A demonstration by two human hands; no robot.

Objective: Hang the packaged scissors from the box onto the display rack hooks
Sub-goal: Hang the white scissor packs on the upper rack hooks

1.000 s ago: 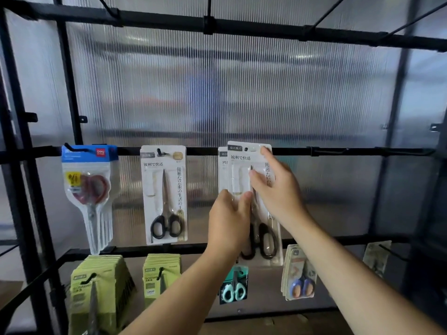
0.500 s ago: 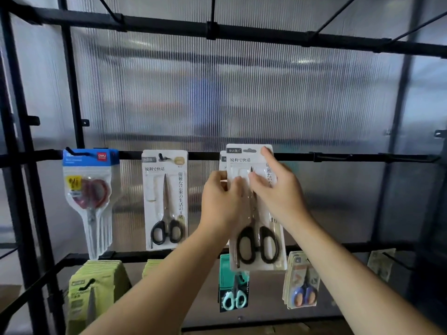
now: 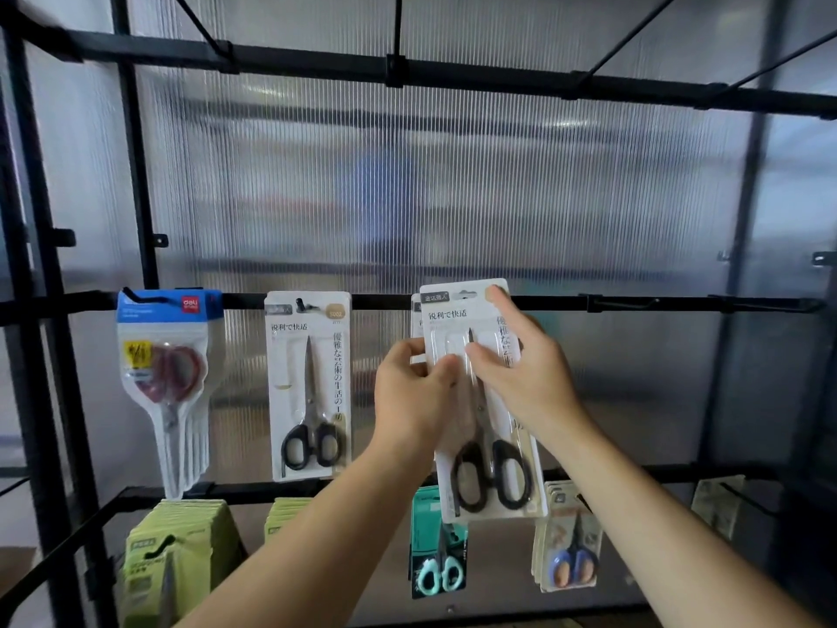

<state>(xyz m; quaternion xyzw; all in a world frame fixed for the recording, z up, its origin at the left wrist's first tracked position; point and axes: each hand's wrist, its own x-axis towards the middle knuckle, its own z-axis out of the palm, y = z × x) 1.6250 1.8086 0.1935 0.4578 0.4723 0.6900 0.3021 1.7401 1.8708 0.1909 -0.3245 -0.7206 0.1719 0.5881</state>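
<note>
A white pack of black-handled scissors is held up against the middle rail of the black display rack, its top edge level with the rail. My left hand pinches the pack's left edge, thumb in front. My right hand grips its upper right part, forefinger stretched to the top corner. Another white pack peeks out just behind it. The hook under the pack's top is hidden. No box is in view.
On the same rail hang a blue-topped pack of red scissors and a white pack of black scissors. Bare hooks stick out at the right. The lower rail carries green packs, a teal pack and a blue-handled pack.
My left hand rose from the pack's lower part to its upper left edge. The pack shifted slightly up and toward the rail; my right hand kept its hold.
</note>
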